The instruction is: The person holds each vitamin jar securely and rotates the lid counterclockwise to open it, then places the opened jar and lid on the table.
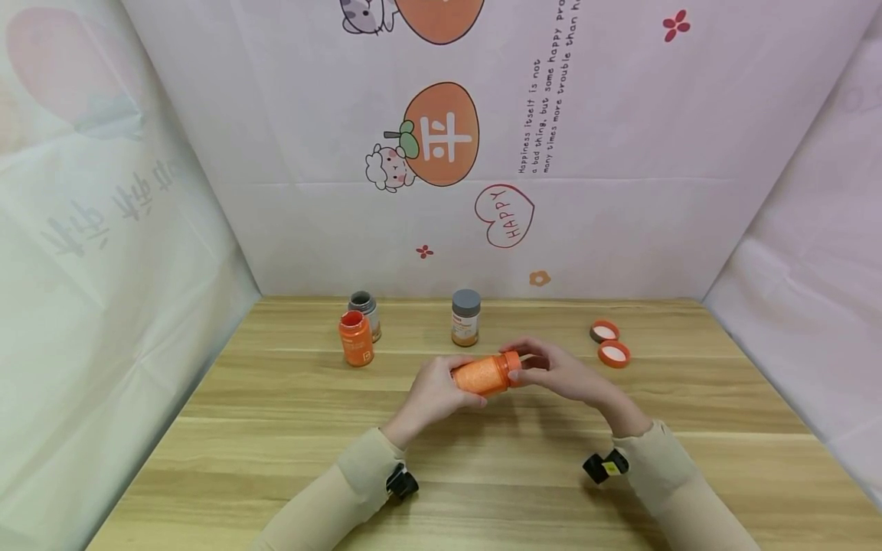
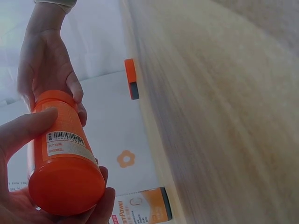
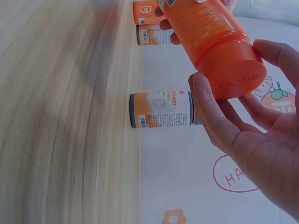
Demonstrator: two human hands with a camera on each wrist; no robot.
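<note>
While held tilted, orange bottle (image 1: 480, 376), orange lid (image 3: 232, 70)

Orange and grey over streaked tan

The held bottle (image 1: 478, 378) is bright orange, its label (image 2: 70, 148) white with a black-striped barcode, its screw cap (image 1: 514, 368) orange too. The capped jar (image 1: 465, 327) pairs a grey lid (image 1: 466, 302) with a white and orange wrapper. The uncapped bottle (image 1: 357, 343) is orange with pale lettering; the uncapped jar (image 1: 370, 312) has a grey neck. One loose cap (image 1: 614, 354) is orange around white, the other loose cap (image 1: 604, 331) grey and orange around white. Darker grain streaks the tan table (image 1: 276, 459). The whitish backdrop (image 1: 310, 153) carries orange fruits (image 1: 459, 164), a red-outlined heart (image 1: 505, 216) and red and orange flowers (image 1: 540, 278). Sleeves (image 1: 324, 493) are cream.
</note>
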